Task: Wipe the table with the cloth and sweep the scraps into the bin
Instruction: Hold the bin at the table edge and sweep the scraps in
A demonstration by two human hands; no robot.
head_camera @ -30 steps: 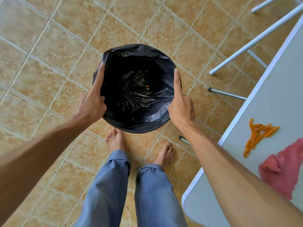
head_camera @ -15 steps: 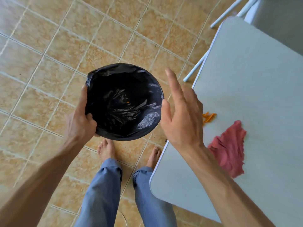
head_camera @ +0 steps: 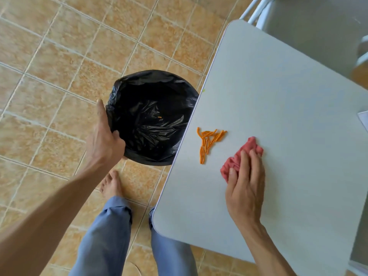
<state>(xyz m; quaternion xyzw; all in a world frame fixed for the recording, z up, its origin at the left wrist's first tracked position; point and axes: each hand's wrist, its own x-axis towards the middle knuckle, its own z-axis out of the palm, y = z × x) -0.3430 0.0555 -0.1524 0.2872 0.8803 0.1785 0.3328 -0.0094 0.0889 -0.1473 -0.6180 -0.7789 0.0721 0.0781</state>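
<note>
A round bin (head_camera: 151, 96) lined with a black bag is held against the left edge of the grey table (head_camera: 278, 96), partly tucked under it. My left hand (head_camera: 104, 140) grips the bin's near-left rim. One orange scrap lies inside the bag. A small pile of orange scraps (head_camera: 209, 141) sits on the table close to that edge. Just right of the pile is a crumpled pink cloth (head_camera: 236, 159), and my right hand (head_camera: 246, 184) lies on it with fingers curled into the fabric.
White metal legs (head_camera: 254, 10) of a chair or table stand at the far end. A white paper corner (head_camera: 363, 118) shows at the right edge. My bare feet and blue trousers (head_camera: 107, 232) are below the bin on the tiled floor.
My right hand left the bin rim, moved right over the table and came down on the pink cloth. The left hand kept the bin, which now sits against the table edge.
</note>
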